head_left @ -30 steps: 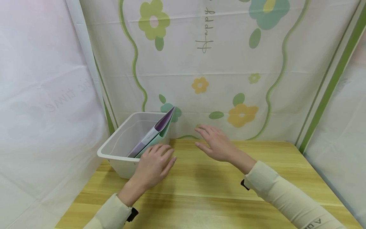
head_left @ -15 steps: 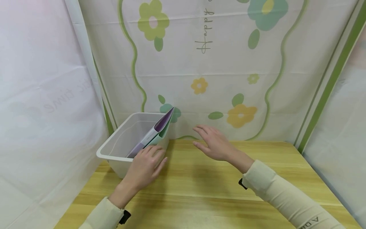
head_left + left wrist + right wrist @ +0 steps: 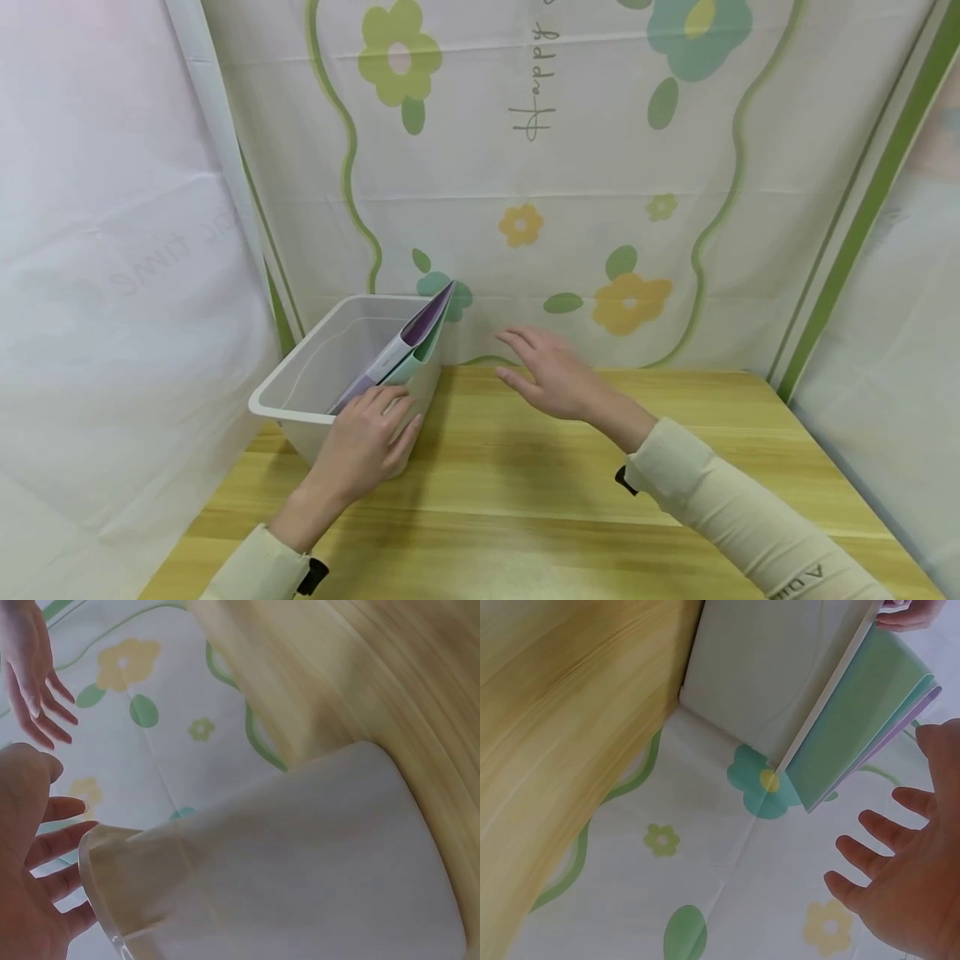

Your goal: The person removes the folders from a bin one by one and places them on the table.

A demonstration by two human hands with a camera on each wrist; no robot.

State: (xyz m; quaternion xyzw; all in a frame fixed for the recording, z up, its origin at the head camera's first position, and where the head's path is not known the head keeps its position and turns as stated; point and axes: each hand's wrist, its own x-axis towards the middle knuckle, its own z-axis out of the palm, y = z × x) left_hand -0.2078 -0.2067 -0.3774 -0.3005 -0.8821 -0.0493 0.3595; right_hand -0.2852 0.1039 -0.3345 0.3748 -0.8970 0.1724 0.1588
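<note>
The bin is white plastic with smooth walls and a satin finish; the left wrist view shows a glossy highlight on its rim. The purple folder looks like smooth plastic with a faint sheen along the spine. The green folder has a thin, smooth, plastic-looking cover, matt to satin. The counter has a smooth wood-grain surface, lightly glossy. The backdrop is thin, matt, cloth-like sheeting with a printed surface and fold creases. The right sleeve and left sleeve are matt, wrinkled cloth
</note>
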